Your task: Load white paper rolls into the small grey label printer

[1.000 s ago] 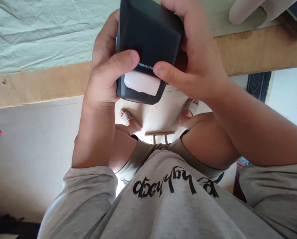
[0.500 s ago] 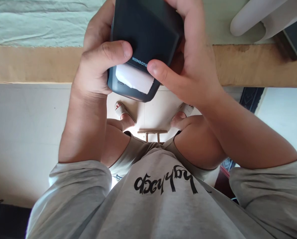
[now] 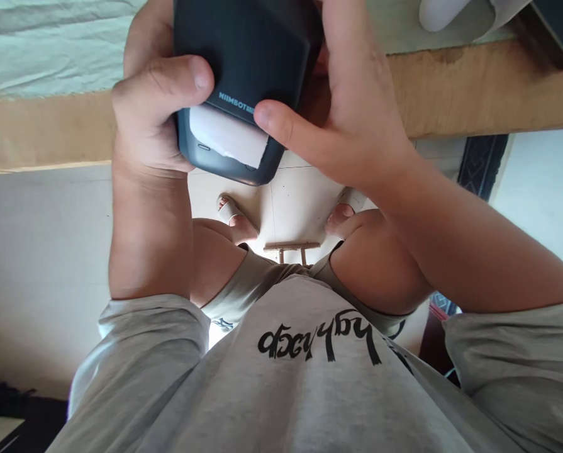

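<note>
A black label printer (image 3: 248,53) marked NIIMBOT is held up between both hands at the table's front edge. White label paper (image 3: 229,135) shows in the opening at its near end. My left hand (image 3: 156,104) wraps its left side, the thumb lying on the top cover. On the opposite side my right hand (image 3: 342,116) grips the body, and its thumb tip rests by the lettering near the edge of the paper. The printer's far end runs out of view at the top, and most of my fingers are hidden behind it.
A table with a wooden edge (image 3: 451,88) and a pale green cloth (image 3: 50,47) lies beyond my hands. At the top right are a white rounded object (image 3: 444,14) and a dark box-like thing (image 3: 557,31). A wooden stool (image 3: 291,246) is below me.
Both hands and the printer have shifted left in the view, still gripping it the same way. The table edge now looks tilted, and the objects at the right sit higher.
</note>
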{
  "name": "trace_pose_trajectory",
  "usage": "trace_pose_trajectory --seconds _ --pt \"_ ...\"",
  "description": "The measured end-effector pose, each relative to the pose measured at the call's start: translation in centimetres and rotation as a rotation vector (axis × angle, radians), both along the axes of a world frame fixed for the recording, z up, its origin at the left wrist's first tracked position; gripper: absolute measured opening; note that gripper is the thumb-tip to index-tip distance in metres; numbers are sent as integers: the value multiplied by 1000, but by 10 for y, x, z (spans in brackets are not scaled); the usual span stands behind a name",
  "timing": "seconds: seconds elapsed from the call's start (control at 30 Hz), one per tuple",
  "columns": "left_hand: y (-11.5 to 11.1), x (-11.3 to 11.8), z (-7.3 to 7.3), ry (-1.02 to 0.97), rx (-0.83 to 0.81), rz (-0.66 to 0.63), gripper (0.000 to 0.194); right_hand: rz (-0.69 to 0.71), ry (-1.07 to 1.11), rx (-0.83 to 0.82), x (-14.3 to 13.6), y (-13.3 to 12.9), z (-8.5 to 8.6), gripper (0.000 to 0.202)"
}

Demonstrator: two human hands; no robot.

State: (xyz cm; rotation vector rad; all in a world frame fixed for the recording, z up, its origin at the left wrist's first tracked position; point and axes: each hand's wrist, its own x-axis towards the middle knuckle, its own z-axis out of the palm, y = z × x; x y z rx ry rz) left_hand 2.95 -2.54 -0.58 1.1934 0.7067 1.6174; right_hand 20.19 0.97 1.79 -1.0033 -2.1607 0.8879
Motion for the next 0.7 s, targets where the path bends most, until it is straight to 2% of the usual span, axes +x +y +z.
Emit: trace_pose_trajectory --seconds 0.07,0.2,0.27,0.4,0.47,0.5,0.57,0.7 --pt "12 -8 4 53 -48 -50 63 -3 -19 0 1 2 2 87" --pt "38 -30 9 258 -198 -373 56 -15 -6 2 -1 3 6 80" --pt "45 -37 6 252 -217 -348 53 -29 -6 17 -3 2 7 78" --pt "45 -41 -4 157 -197 -345 61 -12 18 0 -7 4 9 75" --pt "42 -39 -6 132 -165 -323 54 20 40 -26 -8 7 11 75" --pt "39 -38 -6 131 -168 -311 46 32 46 -41 -8 8 12 76" --pt "35 -35 -3 130 -180 -283 44 49 48 -82 -9 9 13 75" --pt "31 -34 7 97 -307 -270 43 87 86 -135 -10 9 10 72"
